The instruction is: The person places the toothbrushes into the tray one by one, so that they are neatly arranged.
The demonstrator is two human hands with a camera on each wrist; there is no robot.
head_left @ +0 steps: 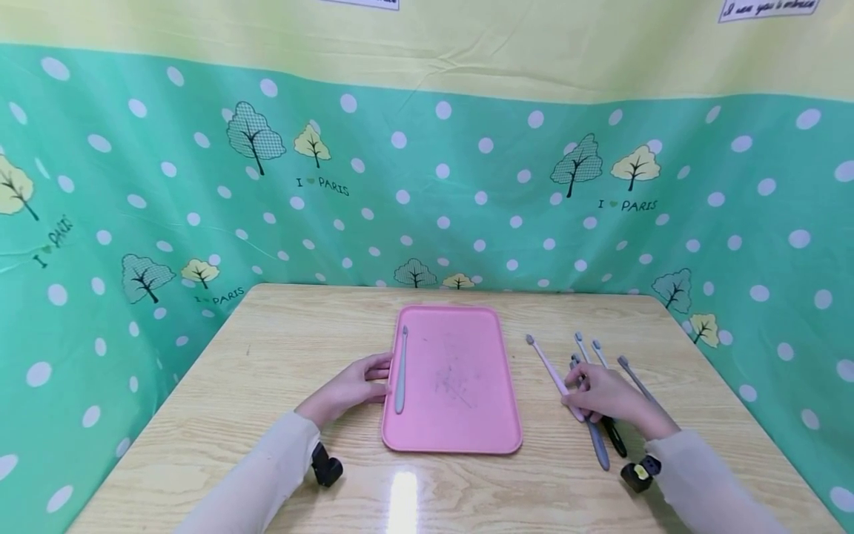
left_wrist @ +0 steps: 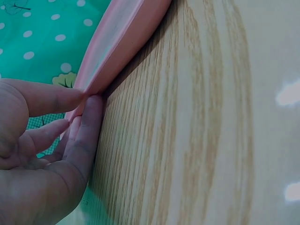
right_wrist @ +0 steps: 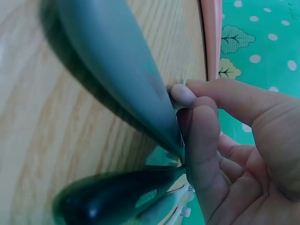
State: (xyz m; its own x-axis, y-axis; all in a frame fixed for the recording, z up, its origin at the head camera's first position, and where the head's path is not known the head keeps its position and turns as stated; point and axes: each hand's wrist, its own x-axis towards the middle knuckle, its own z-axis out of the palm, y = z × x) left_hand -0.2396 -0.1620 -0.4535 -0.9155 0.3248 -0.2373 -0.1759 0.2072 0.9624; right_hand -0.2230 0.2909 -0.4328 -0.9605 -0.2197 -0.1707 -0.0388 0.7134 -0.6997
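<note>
My left hand (head_left: 353, 384) pinches the left rim of a pink tray (head_left: 454, 378); the left wrist view shows thumb and fingers at the tray's edge (left_wrist: 126, 44). One grey toothbrush (head_left: 402, 374) lies lengthwise inside the tray, along its left side. To the right of the tray, my right hand (head_left: 614, 393) pinches a pink toothbrush (head_left: 550, 371) near its handle end (right_wrist: 183, 95), the bristle head pointing away from me. Under and beside that hand lie a grey-blue toothbrush (head_left: 597, 445) and a black-handled toothbrush (head_left: 615, 437), their middles partly hidden by the hand.
Another dark grey toothbrush (head_left: 637, 378) lies at the far right of the group, partly behind the right wrist. The wooden table (head_left: 300, 326) ends at a green dotted curtain (head_left: 467, 185) at the back. Each wrist bears a small black camera (head_left: 327, 466).
</note>
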